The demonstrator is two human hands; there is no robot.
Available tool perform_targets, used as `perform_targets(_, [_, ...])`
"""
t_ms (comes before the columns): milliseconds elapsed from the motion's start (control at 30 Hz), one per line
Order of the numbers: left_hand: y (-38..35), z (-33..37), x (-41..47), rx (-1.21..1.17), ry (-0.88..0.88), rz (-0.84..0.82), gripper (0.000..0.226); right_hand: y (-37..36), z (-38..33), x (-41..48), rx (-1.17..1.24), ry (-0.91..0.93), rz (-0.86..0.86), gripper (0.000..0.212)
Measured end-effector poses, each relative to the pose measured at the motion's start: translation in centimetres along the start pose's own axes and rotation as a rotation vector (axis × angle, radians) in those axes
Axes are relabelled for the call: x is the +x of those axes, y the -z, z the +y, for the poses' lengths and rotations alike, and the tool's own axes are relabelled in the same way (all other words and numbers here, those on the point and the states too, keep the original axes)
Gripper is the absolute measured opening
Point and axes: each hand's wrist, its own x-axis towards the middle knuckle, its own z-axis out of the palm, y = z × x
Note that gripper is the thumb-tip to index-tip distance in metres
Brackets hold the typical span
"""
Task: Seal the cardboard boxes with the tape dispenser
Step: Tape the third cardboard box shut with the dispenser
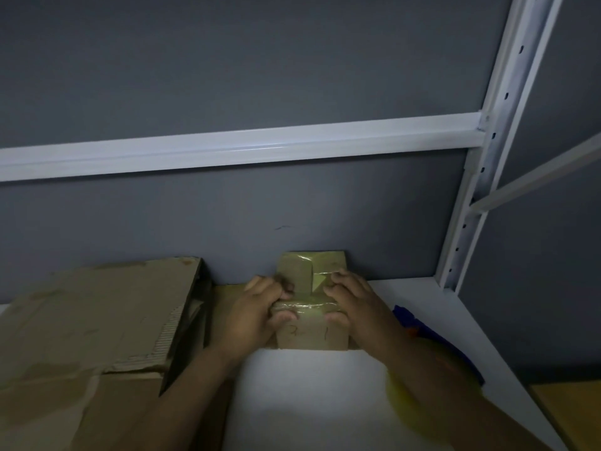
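A small cardboard box (310, 335) stands on the white shelf (312, 402) against the grey wall, with shiny tape (307, 305) running across its top. My left hand (257, 312) grips the box's left side, thumb on the front face and fingers curled over the top. On the right side my right hand (353, 302) holds it the same way. A blue object (419, 333), perhaps the tape dispenser, lies half hidden behind my right forearm.
A large worn cardboard box (94, 320) fills the shelf's left side, close to my left arm. White rack uprights (487, 164) and a crossbeam (240, 148) stand behind and to the right. A yellowish board (569, 408) sits at the lower right.
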Motion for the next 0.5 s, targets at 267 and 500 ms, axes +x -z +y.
perform_targets(267, [1.4, -1.0, -0.6, -0.274, 0.109, -0.131, 0.039, 2.6, 1.1, -0.7, 0.258, -0.086, -0.159, 0.047])
perform_targets(500, [3.8, 1.8, 0.8, -0.137, 0.118, -0.259, 0.059, 2.9, 1.7, -0.7, 0.461, -0.134, -0.163, 0.032])
